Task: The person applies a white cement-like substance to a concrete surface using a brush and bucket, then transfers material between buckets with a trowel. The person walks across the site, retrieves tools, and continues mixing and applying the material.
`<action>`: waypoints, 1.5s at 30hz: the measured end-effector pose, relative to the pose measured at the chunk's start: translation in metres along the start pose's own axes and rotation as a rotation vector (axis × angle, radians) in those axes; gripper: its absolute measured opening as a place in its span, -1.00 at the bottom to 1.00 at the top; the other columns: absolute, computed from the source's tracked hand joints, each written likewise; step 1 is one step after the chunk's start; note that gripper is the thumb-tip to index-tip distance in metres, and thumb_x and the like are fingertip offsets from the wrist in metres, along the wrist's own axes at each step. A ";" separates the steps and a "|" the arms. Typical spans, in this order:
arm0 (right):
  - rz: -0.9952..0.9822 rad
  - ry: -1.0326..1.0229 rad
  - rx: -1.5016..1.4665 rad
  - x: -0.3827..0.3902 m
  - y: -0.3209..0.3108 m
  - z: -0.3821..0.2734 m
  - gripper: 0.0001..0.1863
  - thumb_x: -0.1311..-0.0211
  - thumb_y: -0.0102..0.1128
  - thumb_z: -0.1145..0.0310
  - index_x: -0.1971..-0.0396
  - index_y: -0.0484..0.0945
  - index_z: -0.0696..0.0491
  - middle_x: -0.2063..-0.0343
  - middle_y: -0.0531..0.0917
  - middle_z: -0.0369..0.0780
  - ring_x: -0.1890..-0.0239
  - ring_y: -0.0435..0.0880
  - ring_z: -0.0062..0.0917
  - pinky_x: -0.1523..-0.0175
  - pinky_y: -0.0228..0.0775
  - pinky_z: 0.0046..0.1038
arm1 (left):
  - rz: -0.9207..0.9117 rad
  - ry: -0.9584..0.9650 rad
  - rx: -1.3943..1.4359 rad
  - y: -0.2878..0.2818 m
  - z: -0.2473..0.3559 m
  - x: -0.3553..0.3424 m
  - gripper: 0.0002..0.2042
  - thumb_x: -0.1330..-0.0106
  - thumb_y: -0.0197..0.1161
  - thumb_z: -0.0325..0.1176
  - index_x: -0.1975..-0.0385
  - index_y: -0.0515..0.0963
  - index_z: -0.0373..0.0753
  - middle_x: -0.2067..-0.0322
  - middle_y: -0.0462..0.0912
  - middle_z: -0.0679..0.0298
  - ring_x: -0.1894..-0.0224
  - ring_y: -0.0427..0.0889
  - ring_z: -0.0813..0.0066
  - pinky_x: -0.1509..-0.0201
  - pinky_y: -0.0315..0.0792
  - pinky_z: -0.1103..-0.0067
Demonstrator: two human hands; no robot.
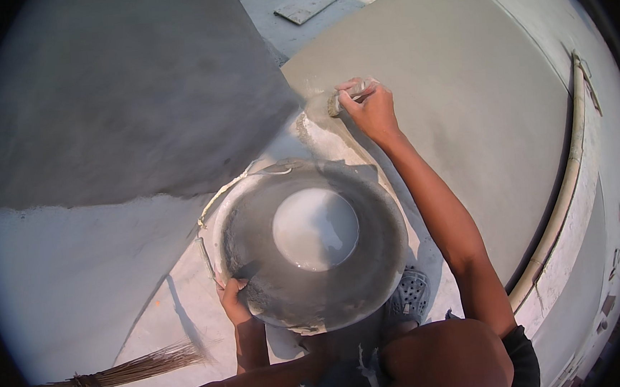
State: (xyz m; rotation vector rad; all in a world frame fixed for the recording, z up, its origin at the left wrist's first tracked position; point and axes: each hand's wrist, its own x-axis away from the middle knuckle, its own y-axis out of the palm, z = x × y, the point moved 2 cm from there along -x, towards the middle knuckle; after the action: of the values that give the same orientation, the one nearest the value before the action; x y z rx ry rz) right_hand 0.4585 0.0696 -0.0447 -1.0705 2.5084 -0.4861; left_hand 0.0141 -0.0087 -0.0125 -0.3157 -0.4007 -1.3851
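A round grey bucket point(383, 260) stands between my legs, its inner wall coated with dried cement. Pale, whitish liquid point(315, 229) lies at its bottom. My left hand point(232, 299) grips the bucket's near-left rim, thumb over the edge. With bent fingers, my right hand point(370, 106) holds what looks like a short, cement-crusted brush point(333, 105) at the left corner of a smooth grey-beige slab point(454, 90). My fingers partly cover the brush, so its handle hardly shows. A wire bucket handle point(232, 187) hangs along the bucket's far-left side.
A darker, wet-looking grey slab point(131, 98) fills the upper left. Lower left lies a twig broom point(132, 370). A bamboo pole point(566, 204) runs along the right slab's outer edge. A flat board point(311, 5) lies at the far side. My shoe point(410, 294) stands right of the bucket.
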 end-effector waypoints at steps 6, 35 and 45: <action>0.041 0.166 -0.034 0.045 -0.015 0.018 -0.81 -0.11 0.31 0.36 0.45 0.71 0.20 0.35 0.77 -0.12 0.33 0.75 -0.36 0.14 0.57 -0.36 | -0.070 -0.045 0.081 0.016 0.012 0.010 -0.36 -0.06 0.05 -0.52 -0.28 0.41 -0.41 0.08 0.60 0.23 0.14 0.56 0.45 -0.04 0.42 0.59; -0.056 0.029 -0.123 -0.016 0.034 0.012 -0.82 -0.21 0.32 0.37 0.29 0.76 0.15 0.36 0.72 -0.21 0.36 0.69 -0.54 0.20 0.53 -0.46 | -0.080 -0.084 0.085 0.021 0.017 0.018 -0.38 -0.07 0.02 -0.53 -0.26 0.42 -0.36 0.02 0.62 0.17 0.04 0.61 0.36 -0.13 0.47 0.50; -0.057 0.061 -0.059 -0.007 0.027 -0.015 -0.84 -0.18 0.34 0.36 0.30 0.77 0.11 0.34 0.72 -0.14 0.30 0.72 -0.46 0.09 0.55 -0.40 | -0.094 -0.079 0.099 0.023 0.018 0.019 -0.39 -0.08 0.02 -0.53 -0.27 0.41 -0.35 0.01 0.61 0.18 0.06 0.60 0.39 -0.08 0.47 0.53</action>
State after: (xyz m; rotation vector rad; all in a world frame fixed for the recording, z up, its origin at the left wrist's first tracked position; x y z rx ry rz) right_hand 0.4399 0.0952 -0.0426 -1.1686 2.5664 -0.4696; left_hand 0.0382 -0.0136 0.0130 -0.2743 -0.5537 -1.4420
